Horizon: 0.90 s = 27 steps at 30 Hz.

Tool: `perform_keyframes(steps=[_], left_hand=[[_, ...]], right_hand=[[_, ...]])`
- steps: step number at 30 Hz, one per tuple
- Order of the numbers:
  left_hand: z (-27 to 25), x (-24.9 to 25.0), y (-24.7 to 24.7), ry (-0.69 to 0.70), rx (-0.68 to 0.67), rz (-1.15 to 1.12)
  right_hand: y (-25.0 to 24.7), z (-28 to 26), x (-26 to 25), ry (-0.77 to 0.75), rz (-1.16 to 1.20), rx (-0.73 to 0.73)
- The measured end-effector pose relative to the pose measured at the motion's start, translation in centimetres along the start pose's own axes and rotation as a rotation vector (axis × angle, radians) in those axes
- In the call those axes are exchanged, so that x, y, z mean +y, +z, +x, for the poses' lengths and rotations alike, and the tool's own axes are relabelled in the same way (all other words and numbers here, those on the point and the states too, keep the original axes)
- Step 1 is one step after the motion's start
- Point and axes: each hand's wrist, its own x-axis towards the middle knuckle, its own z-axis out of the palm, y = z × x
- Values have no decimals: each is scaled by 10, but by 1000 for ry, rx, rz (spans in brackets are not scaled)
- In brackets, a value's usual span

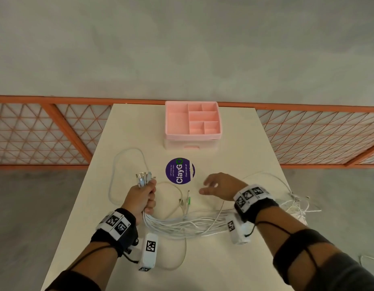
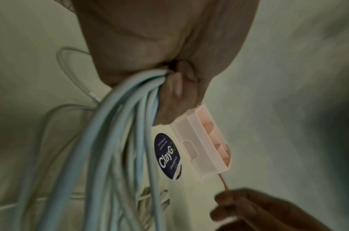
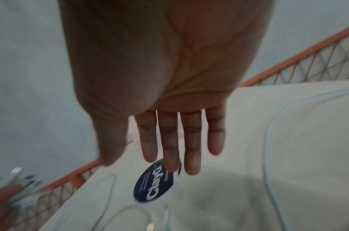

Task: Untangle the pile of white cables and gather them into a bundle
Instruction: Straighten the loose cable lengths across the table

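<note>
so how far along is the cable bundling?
Done: left hand grips many thin white cables by their plugs. In hand: right hand hovers open, holding nothing. Left: loose plug ends on the cream table, a tangle at its right edge.

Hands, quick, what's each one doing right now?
Left hand: fingers curled round the bundle of white cables.
Right hand: open, fingers straight, holding nothing.

Left hand (image 2: 150,51) fingers (image 2: 177,84) curled round white cables (image 2: 114,132), purple sticker (image 2: 167,156), pink organizer (image 2: 203,140) beyond
</note>
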Motion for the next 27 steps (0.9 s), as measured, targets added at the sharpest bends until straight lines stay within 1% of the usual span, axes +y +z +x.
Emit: perform_keyframes(steps=[1,3,5,8,10,12,14,17,21,23,25,27], left_hand=[[0,-2,-2,5,11,-5],[-1,-8,-5,6,25,-10],[-3,-13,-6,8,31,-3],[-7,-16,-8,24,37,-5],[-8,-16,-9,36,34,-1],[-9,-17,-9,43,27,9],[-10,-18,-8,48,20,12],[-11,-18,-6,51,12,27],[-12,-18,-4,54,18,26],[-12,-17,-4,60,18,11],[-12,-16,-5,67,14,-17],[-13,-15,-5,84,9,-40]], right_hand=[[9,5,-12,-63,2,41],[33,17,-26,-101,-46,101],[55,26,-32,-67,-70,115],[83,34,-31,-40,-116,77],[95,35,-28,-17,-118,81],[101,38,-23,24,-105,102],[105,40,-21,47,-112,152],[114,41,-30,40,-188,237],[122,44,-43,115,-239,154],[125,46,-43,142,-241,150],[127,47,-38,153,-190,181],[121,48,-34,173,-53,212]])
